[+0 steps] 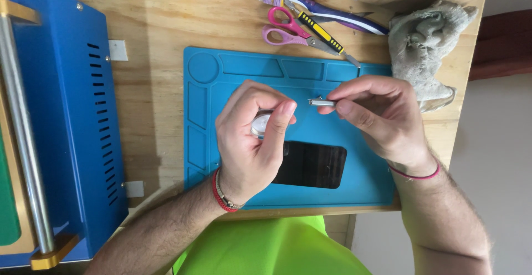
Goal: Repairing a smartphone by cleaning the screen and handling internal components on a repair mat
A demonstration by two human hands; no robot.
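- The left hand (252,142) is curled nearly closed around a small round clear container with a pale rim (260,124); the thumb lies over its front and the fingers wrap the far side, so only a slice of it shows.
- The right hand (377,117) is pinched closed on a thin silver metal tool (321,102), gripped between thumb and forefinger, with its tip pointing left toward the left hand.
- The tool's tip sits just beside the left thumb, apart from it, slightly higher than the container.
- Both hands hover above a blue silicone work mat with moulded compartments (221,81), which lies on a pale plywood desk (155,42).
- A black rectangular phone with a dark glossy screen (313,165) lies flat on the mat, below the tool and partly under the left hand.
- Beyond the mat's far edge lie pink-handled scissors (285,28), a yellow-and-black utility knife (318,31) and a purple-and-white toothbrush (327,11), close together and overlapping.
- A crumpled grey cloth (424,47) rests at the desk's right corner, near the right hand.
- A blue metal machine with vent slots (66,114) stands at the left of the desk, well apart from the hands.
- A red bracelet circles the left wrist, a pink band the right.
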